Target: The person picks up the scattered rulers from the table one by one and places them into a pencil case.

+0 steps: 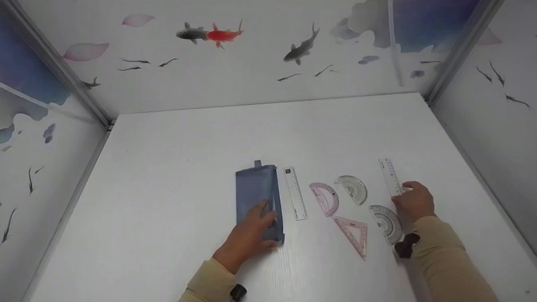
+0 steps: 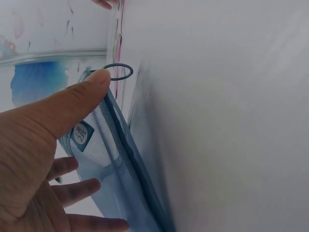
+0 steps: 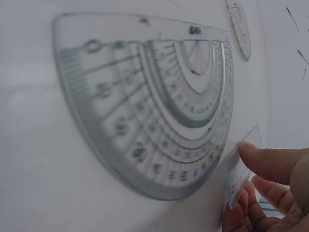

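Observation:
My left hand (image 1: pixel 247 235) rests on a blue mesh zip pouch (image 1: pixel 251 186) lying on the table. In the left wrist view its thumb touches the pouch's corner beside a small loop (image 2: pixel 126 71), and the other fingers lie relaxed over the mesh. On the right, my right hand (image 1: pixel 414 203) pinches the near end of a short clear ruler (image 1: pixel 389 173) between thumb and fingers. Just below that hand lies a clear protractor (image 1: pixel 386 224), large in the right wrist view. The rest of the held ruler points away toward the far wall.
Another clear ruler (image 1: pixel 295 194) lies right of the pouch. Between the hands are a pink protractor (image 1: pixel 330 200), a pink set square (image 1: pixel 357 230) and a second clear protractor (image 1: pixel 354 189). Fish-patterned panels (image 1: pixel 253 79) wall the white table (image 1: pixel 160 187) at back and sides.

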A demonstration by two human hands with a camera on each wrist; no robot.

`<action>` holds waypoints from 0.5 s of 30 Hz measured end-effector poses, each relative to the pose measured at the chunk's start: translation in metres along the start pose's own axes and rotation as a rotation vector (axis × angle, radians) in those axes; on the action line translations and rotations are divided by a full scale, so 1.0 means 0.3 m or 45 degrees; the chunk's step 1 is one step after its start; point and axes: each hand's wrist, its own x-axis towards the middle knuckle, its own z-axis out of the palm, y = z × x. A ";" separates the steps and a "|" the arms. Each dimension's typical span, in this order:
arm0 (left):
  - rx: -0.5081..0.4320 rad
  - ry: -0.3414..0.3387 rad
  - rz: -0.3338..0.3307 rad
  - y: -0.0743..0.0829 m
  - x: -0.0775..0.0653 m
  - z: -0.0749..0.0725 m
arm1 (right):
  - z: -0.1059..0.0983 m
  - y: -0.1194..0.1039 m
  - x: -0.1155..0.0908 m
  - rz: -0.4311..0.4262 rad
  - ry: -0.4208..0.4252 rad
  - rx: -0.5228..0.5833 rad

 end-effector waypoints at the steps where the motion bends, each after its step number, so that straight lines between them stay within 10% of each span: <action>1: 0.001 0.001 0.001 0.000 0.000 0.000 | 0.000 -0.001 -0.001 0.002 -0.003 -0.001; 15: 0.001 0.018 0.020 -0.009 0.000 0.009 | 0.002 0.013 0.022 0.024 -0.038 0.095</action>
